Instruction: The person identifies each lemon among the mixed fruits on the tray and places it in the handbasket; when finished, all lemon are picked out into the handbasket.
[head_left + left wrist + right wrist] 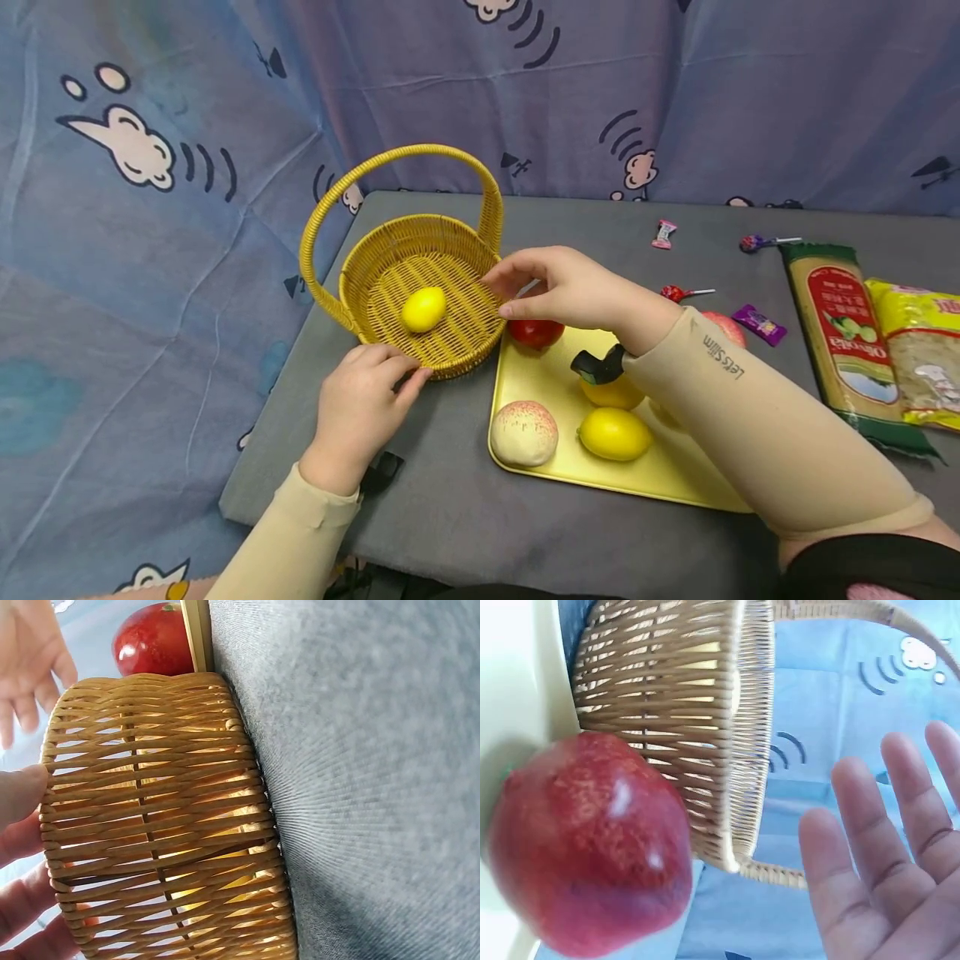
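A yellow wicker basket (408,235) with a tall arched handle stands on the left of the table, one yellow lemon (423,310) lying on its floor. My left hand (363,400) grips the basket's near rim, thumb on the outer side and fingers over the inside. Over the basket's right edge hovers my right hand (562,287), fingers spread and holding nothing. Just below it, a round red fruit (536,335) rests at the corner of a yellow tray (517,379), close beside the basket wall. The red fruit (592,844) appears large in the right wrist view.
On the tray also lie a pale peach (525,433), a lemon (616,434) and an orange-yellow fruit (611,393), partly hidden by my right arm. Lollipops (752,242), wrapped candies (759,325), a green-ended pasta bag (847,337) and a yellow bag (926,350) lie farther right.
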The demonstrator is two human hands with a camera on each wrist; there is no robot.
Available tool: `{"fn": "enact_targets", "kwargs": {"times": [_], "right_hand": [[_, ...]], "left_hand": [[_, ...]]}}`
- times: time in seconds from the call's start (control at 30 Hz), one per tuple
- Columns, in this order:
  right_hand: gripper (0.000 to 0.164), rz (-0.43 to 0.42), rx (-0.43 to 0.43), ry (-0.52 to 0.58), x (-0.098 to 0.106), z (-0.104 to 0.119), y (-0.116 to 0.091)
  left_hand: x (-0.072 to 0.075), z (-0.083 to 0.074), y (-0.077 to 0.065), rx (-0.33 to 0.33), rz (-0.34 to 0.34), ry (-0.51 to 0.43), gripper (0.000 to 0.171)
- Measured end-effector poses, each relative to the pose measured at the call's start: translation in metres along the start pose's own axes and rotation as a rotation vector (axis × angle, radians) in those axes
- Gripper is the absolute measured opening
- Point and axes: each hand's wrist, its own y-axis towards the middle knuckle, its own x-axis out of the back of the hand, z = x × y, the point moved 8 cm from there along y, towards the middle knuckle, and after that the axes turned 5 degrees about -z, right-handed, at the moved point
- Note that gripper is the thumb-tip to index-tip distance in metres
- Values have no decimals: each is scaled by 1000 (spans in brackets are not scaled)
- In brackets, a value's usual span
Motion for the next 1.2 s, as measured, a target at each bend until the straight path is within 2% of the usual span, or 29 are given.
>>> {"fn": "enact_targets", "kwargs": {"times": [0.23, 0.43, 0.6, 0.77, 1.0, 1.2], "right_hand": [[38, -33, 17, 48, 10, 2, -34], [36, -59, 70, 26, 16, 6, -61], [33, -94, 79, 17, 18, 4, -86], [32, -118, 46, 10, 18, -9, -110], [34, -171, 57, 13, 16, -24, -139], [33, -180, -44, 37, 8, -47, -162]], "left_hand": [[-1, 0, -1, 6, 7, -2, 17], [0, 0, -1, 13, 0, -3, 17], [0, -1, 0, 14, 0, -4, 17], [-1, -1, 0, 13, -5, -8, 18], [0, -2, -1, 14, -11, -3, 17], [0, -4, 0, 9, -9, -6, 17]]}}
